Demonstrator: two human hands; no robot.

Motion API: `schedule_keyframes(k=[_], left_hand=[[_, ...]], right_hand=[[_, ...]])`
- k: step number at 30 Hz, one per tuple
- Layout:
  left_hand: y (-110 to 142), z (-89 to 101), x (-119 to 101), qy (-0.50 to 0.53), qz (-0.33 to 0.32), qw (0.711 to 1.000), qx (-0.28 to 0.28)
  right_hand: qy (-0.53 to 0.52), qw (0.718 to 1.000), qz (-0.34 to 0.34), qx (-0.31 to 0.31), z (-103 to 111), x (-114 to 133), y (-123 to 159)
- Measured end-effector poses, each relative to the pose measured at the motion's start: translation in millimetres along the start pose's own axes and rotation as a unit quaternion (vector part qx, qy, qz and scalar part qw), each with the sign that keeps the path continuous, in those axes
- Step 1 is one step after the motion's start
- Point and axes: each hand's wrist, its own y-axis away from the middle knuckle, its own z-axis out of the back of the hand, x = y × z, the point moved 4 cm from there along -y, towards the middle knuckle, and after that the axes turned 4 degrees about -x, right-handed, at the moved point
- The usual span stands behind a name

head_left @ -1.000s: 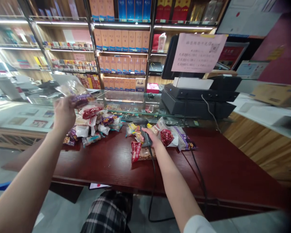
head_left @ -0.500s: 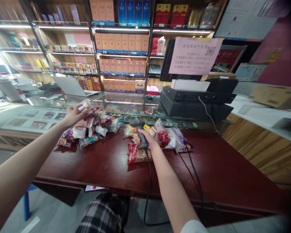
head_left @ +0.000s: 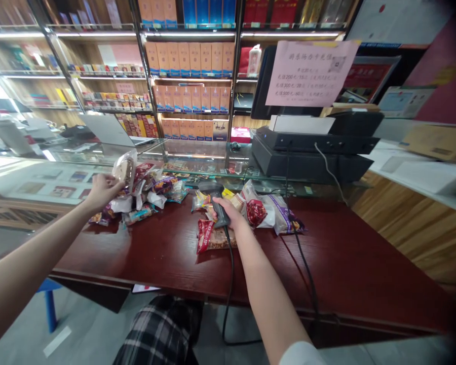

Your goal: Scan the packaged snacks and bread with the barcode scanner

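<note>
My left hand (head_left: 104, 189) is closed on the lower edge of a clear snack bag (head_left: 125, 171) with brownish contents, held up above a pile of packaged snacks (head_left: 144, 211) at the left of the table. My right hand (head_left: 230, 212) wraps around the handle of a dark barcode scanner (head_left: 221, 215), whose black cable (head_left: 231, 274) hangs down over the front edge. Below and beside the scanner lie more snack packets: a red-and-clear bag (head_left: 205, 236), a dark red packet (head_left: 256, 212) and a clear bag with purple trim (head_left: 283, 213).
Behind the dark red table (head_left: 167, 258) runs a glass display counter (head_left: 195, 152). A monitor with a pink paper sign (head_left: 307, 76) stands above a black cash drawer (head_left: 281, 165). At the back left is an open laptop (head_left: 108, 131). Another cable (head_left: 304, 263) crosses the table's right side.
My left hand has lifted a clear snack bag from the left pile and moved slightly left and toward me. My right hand stays around the scanner. The view has tilted slightly.
</note>
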Motion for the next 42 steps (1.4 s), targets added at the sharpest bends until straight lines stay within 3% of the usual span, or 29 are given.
schedule_keyframes(k=[3, 5, 9, 14, 21, 35, 38, 42], left_hand=[[17.0, -4.6, 4.9, 0.001, -0.028, 1.0, -0.01], [31.9, -8.0, 1.2, -0.032, -0.085, 0.996, -0.016], [68.4, -22.7, -13.1, -0.122, -0.173, 0.977, -0.024], [104.7, -52.5, -37.5, -0.151, -0.211, 0.964, -0.051], [102.0, -70.7, -56.1, -0.18, -0.151, 0.968, -0.083], [126.6, -72.0, -73.1, -0.068, -0.217, 0.968, -0.11], [137.6, -68.5, -93.4, 0.007, -0.261, 0.964, -0.052], [170.9, -76.2, -134.6, 0.146, -0.339, 0.918, 0.145]], right_hand=[[0.006, 1.0, -0.002, 0.002, 0.4, -0.1, 0.3], [0.011, 1.0, -0.006, 0.006, 0.5, 0.0, 0.9], [0.022, 1.0, -0.005, 0.011, 0.2, 1.4, 2.1], [0.022, 1.0, -0.004, 0.011, 0.4, 2.2, 2.7], [0.023, 1.0, 0.004, 0.002, 2.2, 0.1, 0.8], [0.012, 1.0, -0.012, 0.01, 2.4, -0.2, 0.8], [-0.021, 0.999, -0.023, 0.027, 3.3, 0.9, 1.4], [-0.042, 0.999, -0.026, 0.008, 9.2, 4.5, 3.0]])
